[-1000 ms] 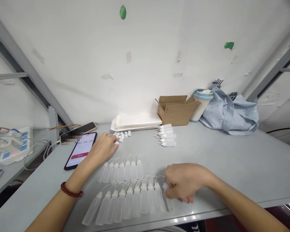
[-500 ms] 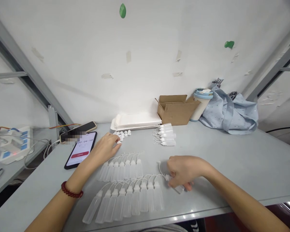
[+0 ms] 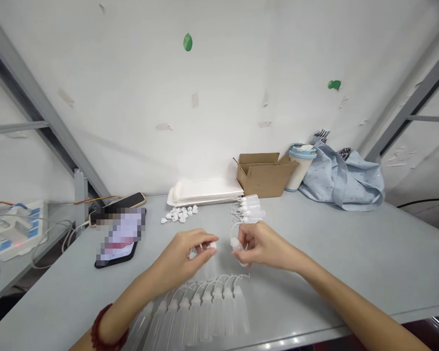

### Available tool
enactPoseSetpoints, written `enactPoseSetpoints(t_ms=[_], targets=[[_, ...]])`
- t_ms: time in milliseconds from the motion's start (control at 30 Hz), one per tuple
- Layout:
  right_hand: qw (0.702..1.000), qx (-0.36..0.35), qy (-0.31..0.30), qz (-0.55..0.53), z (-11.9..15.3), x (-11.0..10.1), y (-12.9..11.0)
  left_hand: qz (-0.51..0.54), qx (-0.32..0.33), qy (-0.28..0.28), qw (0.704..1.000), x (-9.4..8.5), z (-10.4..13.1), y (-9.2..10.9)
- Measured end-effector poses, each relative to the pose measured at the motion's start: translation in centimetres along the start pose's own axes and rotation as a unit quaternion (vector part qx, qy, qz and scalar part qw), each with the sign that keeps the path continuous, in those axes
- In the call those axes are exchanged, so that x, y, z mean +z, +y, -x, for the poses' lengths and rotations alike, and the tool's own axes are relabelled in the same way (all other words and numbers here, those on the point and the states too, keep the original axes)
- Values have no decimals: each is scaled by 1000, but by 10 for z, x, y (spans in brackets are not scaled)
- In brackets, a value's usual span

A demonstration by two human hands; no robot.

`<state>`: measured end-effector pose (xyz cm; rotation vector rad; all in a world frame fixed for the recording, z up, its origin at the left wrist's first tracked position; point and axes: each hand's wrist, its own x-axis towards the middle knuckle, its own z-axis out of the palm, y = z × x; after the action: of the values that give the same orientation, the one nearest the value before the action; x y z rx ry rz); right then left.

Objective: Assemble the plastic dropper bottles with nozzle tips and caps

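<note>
My left hand (image 3: pixel 185 257) pinches a small white cap (image 3: pixel 213 244) between thumb and fingertips, above the table. A short gap to the right, my right hand (image 3: pixel 261 245) grips a small translucent squeeze bottle (image 3: pixel 236 245) with its neck up and its thin tethered strap sticking out; the fingers hide most of its body. Below both hands lies a row of similar bottles (image 3: pixel 207 314) with curved straps. A second row behind it is mostly covered by my left hand. Loose white caps (image 3: pixel 179 213) lie in a pile beyond my left hand.
More small bottles (image 3: pixel 253 209) lie stacked beyond my right hand. At the back stand flat white cartons (image 3: pixel 207 190), an open cardboard box (image 3: pixel 269 179), a lidded cup (image 3: pixel 300 168) and a blue cloth bag (image 3: pixel 344 180). Two phones (image 3: pixel 119 236) and a power strip (image 3: pixel 20 231) are left.
My left hand has left the cap pile with a cap and moved right and nearer. My right hand has lifted the bottle off the table and brought it toward the left hand.
</note>
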<state>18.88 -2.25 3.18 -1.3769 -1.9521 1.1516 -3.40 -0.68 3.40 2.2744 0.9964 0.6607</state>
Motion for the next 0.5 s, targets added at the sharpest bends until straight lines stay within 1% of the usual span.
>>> enactPoseSetpoints(t_ms=[67, 133, 200, 267, 333, 433, 500], targets=[[999, -16, 40, -5, -4, 8, 5, 20, -5, 7, 1000, 3, 3, 6], [992, -55, 97, 51, -7, 15, 11, 26, 4, 38, 999, 5, 4, 8], [979, -103, 138, 109, -10, 20, 18, 24, 21, 71, 997, 8, 5, 8], [967, -151, 156, 137, -11, 25, 24, 24, 28, 87, 996, 11, 5, 6], [954, -195, 169, 154, -11, 29, 29, 28, 21, 95, 995, 13, 5, 5], [920, -272, 205, 193, -11, 33, 34, 44, -5, 116, 992, 13, 4, 5], [882, -341, 239, 222, -13, 36, 36, 76, -36, 110, 990, 12, 3, 7]])
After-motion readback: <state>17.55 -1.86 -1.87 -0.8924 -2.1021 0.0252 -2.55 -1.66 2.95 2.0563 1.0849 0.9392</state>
